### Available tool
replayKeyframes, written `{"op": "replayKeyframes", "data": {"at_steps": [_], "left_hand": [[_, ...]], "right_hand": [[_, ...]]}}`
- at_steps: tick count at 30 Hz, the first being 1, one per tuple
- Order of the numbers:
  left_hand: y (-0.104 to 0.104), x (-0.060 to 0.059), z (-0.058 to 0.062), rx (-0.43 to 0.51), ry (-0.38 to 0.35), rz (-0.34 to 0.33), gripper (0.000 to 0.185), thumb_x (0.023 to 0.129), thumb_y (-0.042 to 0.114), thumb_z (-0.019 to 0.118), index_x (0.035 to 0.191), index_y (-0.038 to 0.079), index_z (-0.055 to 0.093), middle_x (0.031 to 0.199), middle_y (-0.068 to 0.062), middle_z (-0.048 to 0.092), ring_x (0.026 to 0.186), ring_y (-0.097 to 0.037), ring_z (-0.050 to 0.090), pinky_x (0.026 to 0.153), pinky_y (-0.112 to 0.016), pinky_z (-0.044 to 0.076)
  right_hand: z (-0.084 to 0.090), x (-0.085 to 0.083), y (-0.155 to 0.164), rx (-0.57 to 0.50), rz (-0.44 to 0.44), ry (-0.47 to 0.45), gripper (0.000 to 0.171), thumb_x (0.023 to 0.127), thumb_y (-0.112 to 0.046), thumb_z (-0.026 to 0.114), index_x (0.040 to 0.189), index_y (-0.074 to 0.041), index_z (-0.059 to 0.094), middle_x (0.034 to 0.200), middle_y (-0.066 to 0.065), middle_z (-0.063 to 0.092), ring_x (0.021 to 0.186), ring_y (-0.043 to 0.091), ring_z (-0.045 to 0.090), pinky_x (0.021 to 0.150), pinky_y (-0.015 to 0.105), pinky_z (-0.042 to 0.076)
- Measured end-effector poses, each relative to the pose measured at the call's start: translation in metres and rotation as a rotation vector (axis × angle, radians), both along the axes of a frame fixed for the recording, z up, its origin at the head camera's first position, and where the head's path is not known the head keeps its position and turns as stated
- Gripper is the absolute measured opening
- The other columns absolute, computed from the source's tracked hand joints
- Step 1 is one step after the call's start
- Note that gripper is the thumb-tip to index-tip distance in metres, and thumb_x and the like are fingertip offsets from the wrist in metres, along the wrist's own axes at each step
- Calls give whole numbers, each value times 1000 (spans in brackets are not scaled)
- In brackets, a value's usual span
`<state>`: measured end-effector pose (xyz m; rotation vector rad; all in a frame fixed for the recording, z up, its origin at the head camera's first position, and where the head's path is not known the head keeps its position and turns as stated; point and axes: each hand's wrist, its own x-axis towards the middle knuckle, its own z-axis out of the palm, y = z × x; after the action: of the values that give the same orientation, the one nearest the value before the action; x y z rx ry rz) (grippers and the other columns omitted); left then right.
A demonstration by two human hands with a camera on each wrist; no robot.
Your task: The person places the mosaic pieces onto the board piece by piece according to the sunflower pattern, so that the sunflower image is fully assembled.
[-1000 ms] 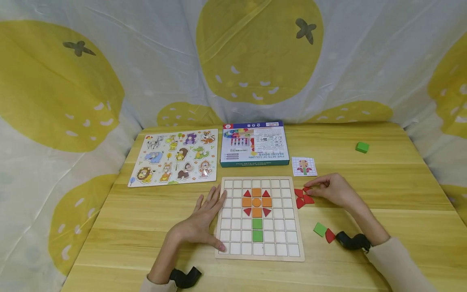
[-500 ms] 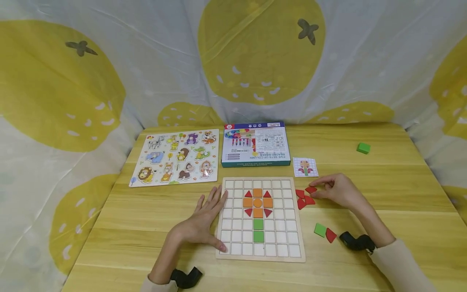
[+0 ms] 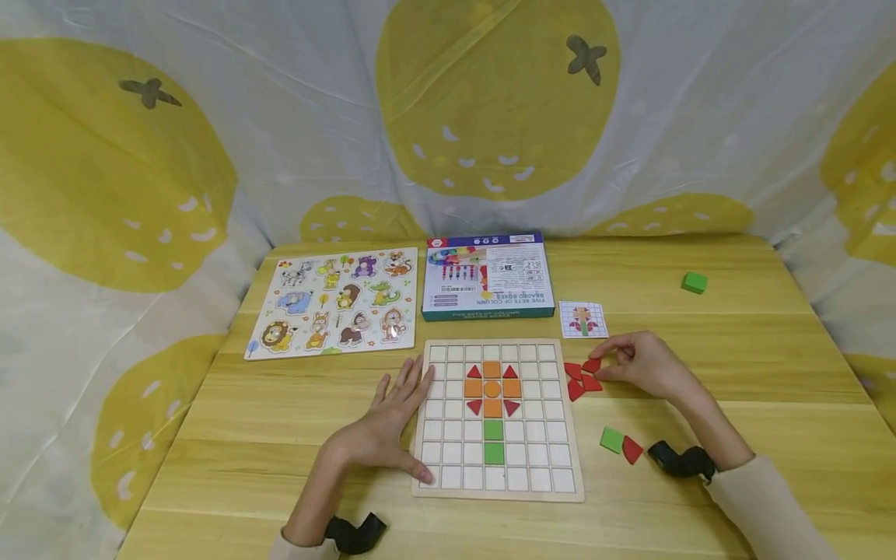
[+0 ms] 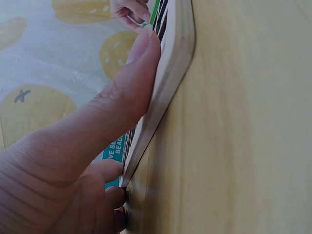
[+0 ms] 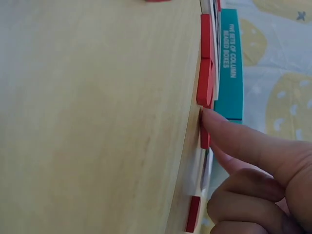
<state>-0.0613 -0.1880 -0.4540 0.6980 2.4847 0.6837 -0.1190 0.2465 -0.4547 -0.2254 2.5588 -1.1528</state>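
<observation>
Four red pieces [image 3: 583, 378] are lying at the grid board's [image 3: 498, 490] three o'clock; the right hand [image 3: 640, 362] is pinching one. Flat-fingered, the left hand [image 3: 388, 424] is pressing the board's nine o'clock edge, grasping nothing.

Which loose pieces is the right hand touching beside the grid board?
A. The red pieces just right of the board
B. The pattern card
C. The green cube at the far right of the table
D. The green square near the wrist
A: the right hand's fingertips rest on the red pieces beside the board.
</observation>
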Motion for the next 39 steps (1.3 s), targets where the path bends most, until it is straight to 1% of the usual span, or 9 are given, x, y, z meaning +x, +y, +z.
{"op": "replayKeyframes", "data": {"at_steps": [7,11,15,19,23,26,30,34,39], "left_hand": [[0,0,-1,-3,3,-3,151,62,52,96,166,8,-3,173,-14,-21,161,-37,-18,128,-65,-11],[-1,0,0,-2,7,-3,151,62,52,97,167,8,-3,173,-15,-21,161,-37,-18,128,-65,-11],[-1,0,-1,-6,9,-2,151,61,52,96,167,9,-3,173,-14,-21,161,-37,-17,128,-65,-10],[-1,0,-2,-9,9,-1,151,61,53,96,167,10,-3,173,-14,-20,161,-37,-17,128,-65,-10],[-1,0,-2,-10,6,2,151,61,53,96,167,10,-3,173,-13,-21,161,-37,-17,128,-64,-10],[-2,0,-2,-8,4,4,151,61,52,96,167,10,-3,173,-13,-21,161,-36,-18,128,-64,-10],[-2,0,-1,-5,2,5,152,61,52,96,167,10,-4,173,-13,-21,161,-36,-18,128,-64,-11],[-1,0,0,-3,6,1,151,61,52,96,167,9,-3,173,-14,-21,161,-37,-18,128,-64,-11],[-1,0,1,2,7,-2,151,62,51,97,167,8,-2,173,-14,-20,161,-38,-17,128,-65,-11]], "right_hand": [[8,3,-5,46,34,54,21,90,-11,79,108,-1,75,61,-5,35,55,9,33,50,23,28],[17,11,-19,-40,52,70,23,88,-13,81,109,-4,77,61,-5,33,54,7,31,49,22,25],[23,25,-48,-155,120,2,22,87,-16,83,108,-10,80,63,-4,34,58,7,33,52,22,27],[23,40,-76,-182,178,-65,19,84,-19,86,102,-17,82,63,-4,33,61,9,33,54,24,25],[16,50,-93,-196,195,-120,19,83,-20,88,101,-18,83,62,-4,35,61,10,34,53,22,23],[10,53,-101,-188,199,-133,19,82,-18,88,100,-16,83,60,-4,38,60,10,37,52,21,25],[7,54,-109,-146,194,-97,17,79,-14,90,94,-16,83,58,-4,42,59,11,40,54,22,28],[5,54,-112,-102,178,-78,18,76,-12,91,90,-18,81,58,-5,41,58,11,40,55,23,29],[5,54,-110,-94,173,-92,17,78,-12,89,91,-19,83,56,-5,39,55,10,37,55,22,28]]}}
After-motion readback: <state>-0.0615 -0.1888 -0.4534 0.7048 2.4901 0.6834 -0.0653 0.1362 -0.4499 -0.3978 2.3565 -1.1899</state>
